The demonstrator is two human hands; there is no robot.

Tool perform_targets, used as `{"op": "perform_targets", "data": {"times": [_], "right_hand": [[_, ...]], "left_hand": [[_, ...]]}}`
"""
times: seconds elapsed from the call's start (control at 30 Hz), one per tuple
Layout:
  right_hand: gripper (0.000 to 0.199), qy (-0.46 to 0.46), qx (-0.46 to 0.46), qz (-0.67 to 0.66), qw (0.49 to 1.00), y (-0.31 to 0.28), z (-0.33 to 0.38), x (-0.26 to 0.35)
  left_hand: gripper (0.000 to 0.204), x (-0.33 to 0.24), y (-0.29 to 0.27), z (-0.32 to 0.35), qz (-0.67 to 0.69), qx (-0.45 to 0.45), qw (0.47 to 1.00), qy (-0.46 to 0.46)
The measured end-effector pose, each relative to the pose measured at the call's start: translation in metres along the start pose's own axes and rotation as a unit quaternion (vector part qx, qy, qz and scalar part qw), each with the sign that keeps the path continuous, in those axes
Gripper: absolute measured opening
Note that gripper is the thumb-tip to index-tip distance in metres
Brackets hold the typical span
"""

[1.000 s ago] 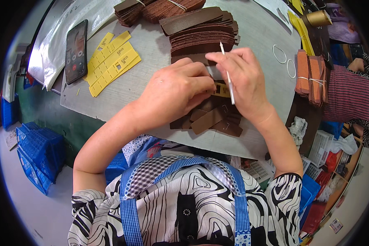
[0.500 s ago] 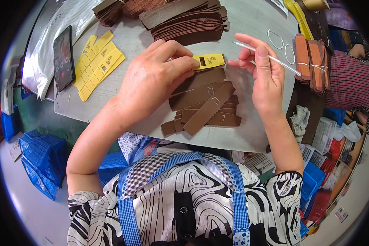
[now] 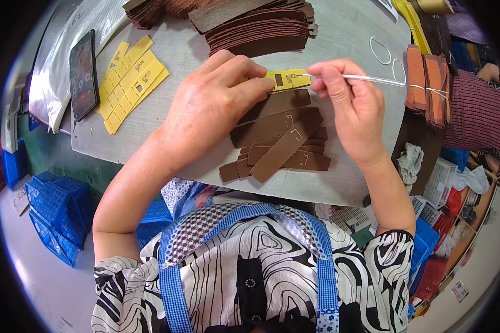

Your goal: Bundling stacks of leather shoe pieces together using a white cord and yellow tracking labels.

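My left hand [image 3: 214, 100] is closed, thumb and fingers pressing a yellow slotted template [image 3: 295, 82] down at its left end. The template lies over brown strips, and its far end is partly under my left fingers. A slim silver-white pen [image 3: 375, 80] is pinched in my right hand [image 3: 354, 108], its tip at the template's right half. Just nearer to me lies a loose pile of brown leather-like strips [image 3: 272, 130], some with white corner marks drawn on them. A thick stack of similar strips [image 3: 258, 34] sits at the back of the table.
At the left, more yellow templates [image 3: 134, 91] lie fanned beside a phone [image 3: 83, 77]. White elastic loops [image 3: 379, 51] and a banded orange-brown bundle [image 3: 416, 83] are at the right. Someone's striped garment [image 3: 478, 119] shows there. Blue baskets [image 3: 58, 213] stand on the floor at left.
My right hand has moved left and closed around the pen, bringing its tip down to the yellow template. My left hand keeps its hold on the template.
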State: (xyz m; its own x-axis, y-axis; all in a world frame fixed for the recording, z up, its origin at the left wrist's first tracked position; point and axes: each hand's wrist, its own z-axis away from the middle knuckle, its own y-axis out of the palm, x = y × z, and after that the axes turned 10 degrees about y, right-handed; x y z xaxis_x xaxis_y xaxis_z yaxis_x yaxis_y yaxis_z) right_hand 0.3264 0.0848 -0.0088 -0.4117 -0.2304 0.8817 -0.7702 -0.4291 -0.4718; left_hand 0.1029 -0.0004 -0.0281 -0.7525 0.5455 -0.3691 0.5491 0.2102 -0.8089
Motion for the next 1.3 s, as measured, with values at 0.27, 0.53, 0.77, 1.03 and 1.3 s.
{"op": "perform_targets", "data": {"times": [0.27,0.53,0.77,1.03,1.3], "right_hand": [[0.019,-0.122,-0.011,0.122,0.985,0.023,-0.010,0.001],[0.017,-0.124,0.029,0.164,0.978,0.020,-0.004,0.007],[0.016,-0.177,0.016,0.107,0.978,0.016,-0.037,0.004],[0.028,-0.300,-0.050,0.255,0.918,0.041,-0.064,-0.010],[0.016,-0.138,0.014,0.090,0.986,0.002,-0.027,0.004]], "left_hand": [[0.027,-0.001,0.004,0.001,-0.006,-0.004,1.000,0.011],[0.025,0.003,0.006,0.001,-0.001,-0.006,1.000,0.015],[0.021,-0.003,0.007,0.000,0.065,0.001,0.997,0.034],[0.020,-0.011,0.017,0.001,0.047,-0.001,0.996,0.074],[0.021,-0.019,-0.011,0.007,0.134,0.022,0.991,0.004]]}}
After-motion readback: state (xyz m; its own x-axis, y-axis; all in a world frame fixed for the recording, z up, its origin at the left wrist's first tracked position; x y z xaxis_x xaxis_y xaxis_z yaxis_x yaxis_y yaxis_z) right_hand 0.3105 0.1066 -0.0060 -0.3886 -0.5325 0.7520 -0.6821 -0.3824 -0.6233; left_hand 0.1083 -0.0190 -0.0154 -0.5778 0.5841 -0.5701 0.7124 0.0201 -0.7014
